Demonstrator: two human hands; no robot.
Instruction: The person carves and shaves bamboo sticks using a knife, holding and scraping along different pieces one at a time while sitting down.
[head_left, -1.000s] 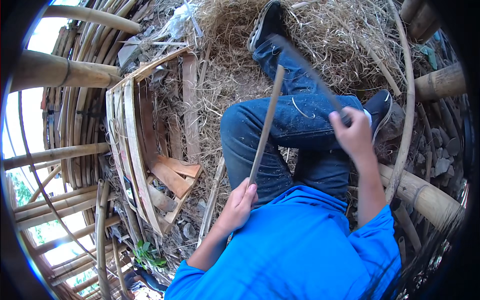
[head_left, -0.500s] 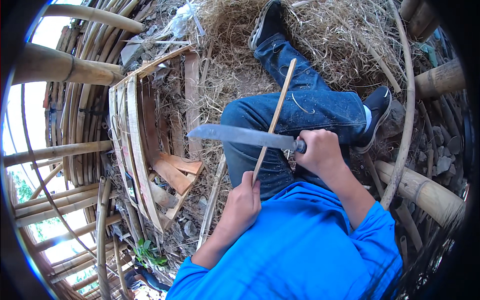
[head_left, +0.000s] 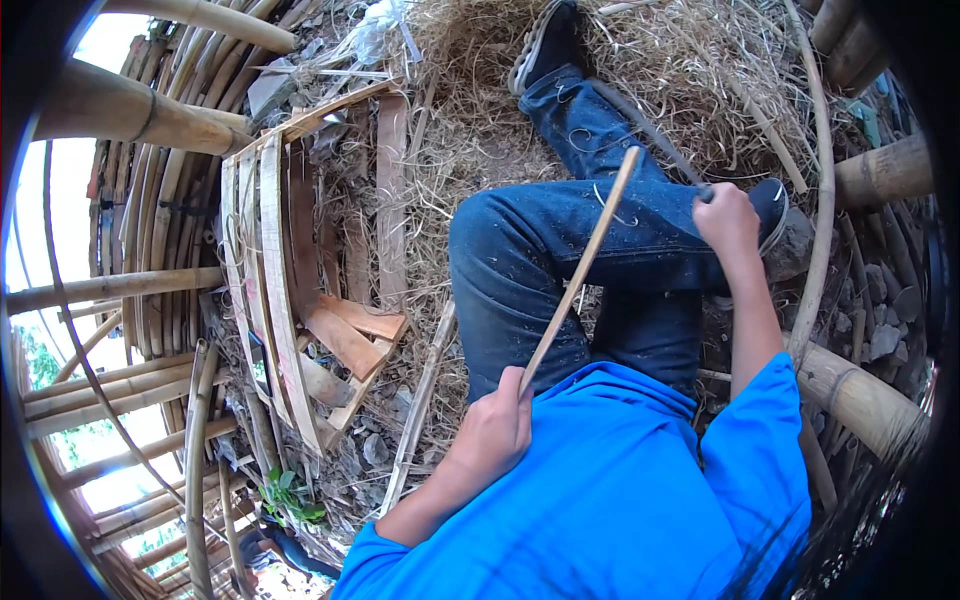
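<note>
Head view: my left hand (head_left: 497, 425) curls round a thin stick (head_left: 583, 267) that slants over my bent leg (head_left: 510, 250). My right hand (head_left: 728, 228) grips a long knife (head_left: 655, 138), away from the stick. This looks like the cutting step; the next cut needs a still stick.

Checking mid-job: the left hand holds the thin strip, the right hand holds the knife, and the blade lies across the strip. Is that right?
Not quite: the knife isn't across the thin strip. The head view shows its blade beyond the strip's upper end, with a gap between. The left hand does hold the strip, and the right hand the knife.
</note>
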